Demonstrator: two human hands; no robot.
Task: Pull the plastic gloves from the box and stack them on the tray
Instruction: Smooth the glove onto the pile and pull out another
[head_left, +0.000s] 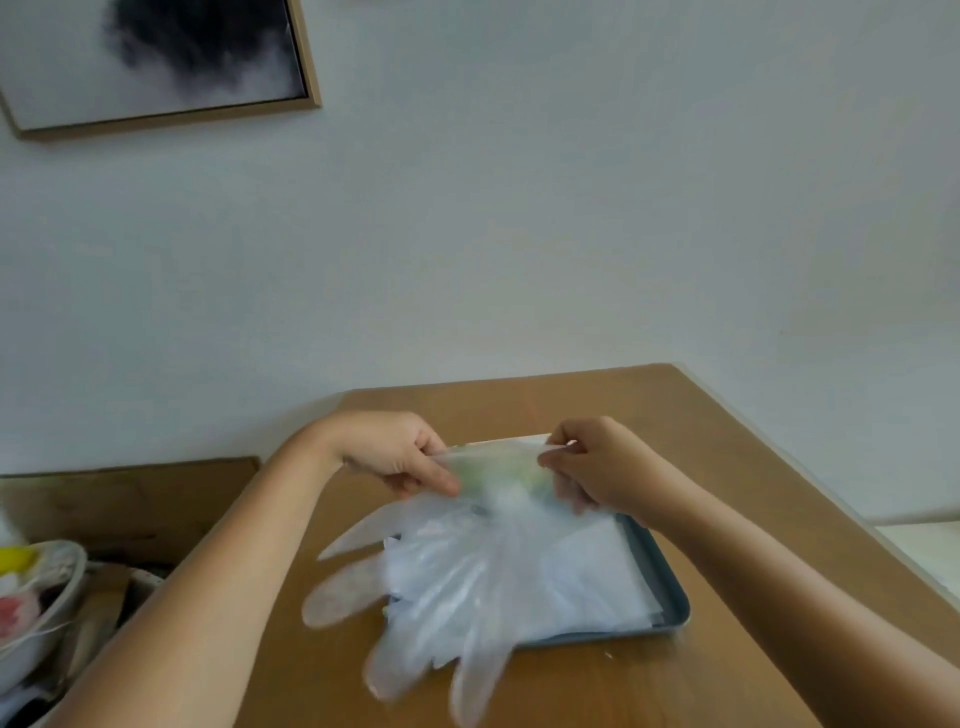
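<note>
Between left hand (397, 453) and right hand (592, 470), plastic glove (447, 582) over tray (670, 597).

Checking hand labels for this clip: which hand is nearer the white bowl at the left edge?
Left. The left hand pinches the glove cuff up and right of the bowl; the right hand pinches the cuff's other end, farther right.

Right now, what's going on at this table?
A person holds one clear plastic glove by its cuff, the left hand and right hand each pinching a corner. It is spread above the grey tray, which already holds a pile of gloves. Its fingers reach past the tray's near edge over the wooden table.
</note>
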